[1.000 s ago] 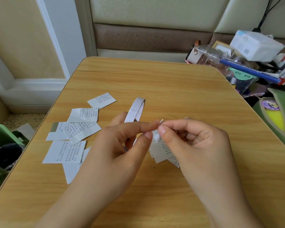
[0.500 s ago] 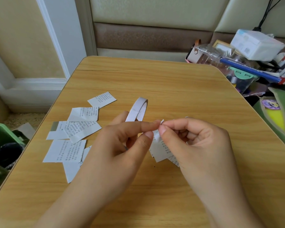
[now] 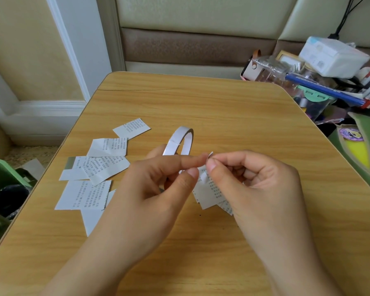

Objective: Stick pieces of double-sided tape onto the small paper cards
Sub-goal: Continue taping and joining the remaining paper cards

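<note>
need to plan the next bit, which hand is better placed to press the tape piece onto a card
Right hand: its fingers pinch the small white tape piece, with a printed paper card just under it. The left hand holds the white tape roll.

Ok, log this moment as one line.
left hand: holds tape roll | right hand: pinches tape piece | paper cards: on table

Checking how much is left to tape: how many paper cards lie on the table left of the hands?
6 at least: top card, one below, two overlapping, large one, nearest, partly hidden.
</note>
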A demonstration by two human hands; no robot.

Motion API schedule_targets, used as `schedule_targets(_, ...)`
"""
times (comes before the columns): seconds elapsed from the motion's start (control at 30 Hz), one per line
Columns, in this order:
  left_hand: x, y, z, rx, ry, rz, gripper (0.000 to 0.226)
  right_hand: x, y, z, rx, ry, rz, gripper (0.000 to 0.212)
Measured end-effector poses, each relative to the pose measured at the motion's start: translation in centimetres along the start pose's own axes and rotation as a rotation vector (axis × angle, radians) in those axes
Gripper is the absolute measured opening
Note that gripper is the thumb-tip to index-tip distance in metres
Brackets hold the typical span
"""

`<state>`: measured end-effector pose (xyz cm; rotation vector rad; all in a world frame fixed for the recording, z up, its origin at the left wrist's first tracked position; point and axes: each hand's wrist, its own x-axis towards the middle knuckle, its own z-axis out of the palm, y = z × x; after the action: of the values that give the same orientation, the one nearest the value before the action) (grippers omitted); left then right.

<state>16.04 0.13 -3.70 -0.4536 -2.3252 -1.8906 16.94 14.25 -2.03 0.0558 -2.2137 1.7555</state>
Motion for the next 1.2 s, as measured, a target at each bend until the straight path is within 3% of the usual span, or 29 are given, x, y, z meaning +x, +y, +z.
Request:
schedule_targets(0.3, -0.16, 0.16, 0.32, 0.362, 0.065, 0.167, 0.032, 0.12, 0.23, -0.12, -0.044, -0.027, 0.004, 0.018)
schedule_targets(0.47, -0.20, 0.24, 0.33, 0.176, 0.041, 0.060, 0.022, 0.07, 0.21, -0.10, -0.005, -0.026, 0.021, 0.012)
schedule_targets(0.67, -0.11, 0.51, 0.10, 0.009, 0.024, -0.040, 0.027, 0.05, 0.14, -0.13, 0.022, -0.034, 0.024, 0.010)
schedule_targets(1.2, 0.00, 0.31, 0.11, -0.069, -0.011, -0.061, 0.025, 0.12, 0.15, -0.21, 0.007, -0.039, -0.006, 0.014)
